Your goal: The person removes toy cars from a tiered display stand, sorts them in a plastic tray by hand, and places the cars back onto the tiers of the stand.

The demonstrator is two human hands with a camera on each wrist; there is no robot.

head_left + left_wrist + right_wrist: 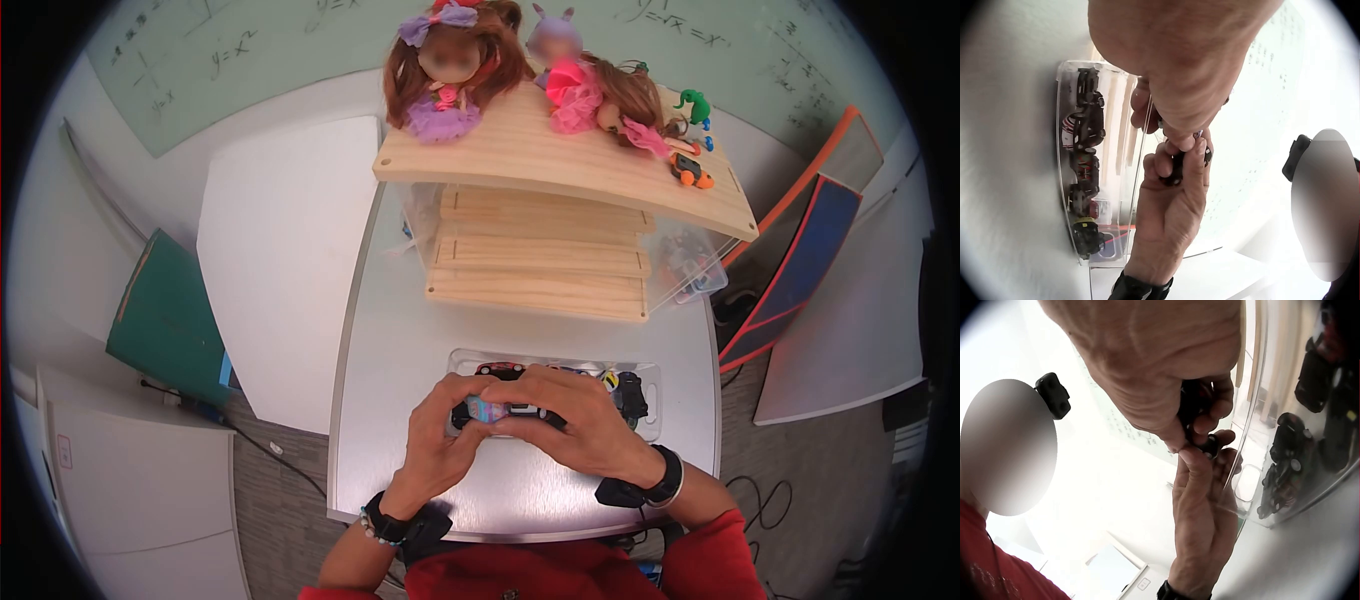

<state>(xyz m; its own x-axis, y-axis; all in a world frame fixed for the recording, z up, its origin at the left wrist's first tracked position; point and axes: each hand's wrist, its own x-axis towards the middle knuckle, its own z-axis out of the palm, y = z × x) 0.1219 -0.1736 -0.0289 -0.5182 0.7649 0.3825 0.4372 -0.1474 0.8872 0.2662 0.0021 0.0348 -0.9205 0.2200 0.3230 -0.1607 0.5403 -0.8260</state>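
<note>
Above the front of the table, both hands hold a small toy car [487, 411] with pastel pink and blue on it and dark parts at its ends. My left hand [443, 432] grips its left end, thumb below and fingers above. At its other end my right hand [572, 418] pinches it the same way. Fingers cover much of the car in both wrist views. Just behind the hands, a clear plastic tray [654, 384] contains several toy cars [1088, 128], mostly black, partly hidden by the hands in the head view.
A wooden shelf unit [540, 283] stands at the back of the table [400, 330]. Dolls [447, 70] and small toys [690, 172] sit on its top board. A clear box [693, 268] is beside it at right. Cables [765, 505] lie on the floor.
</note>
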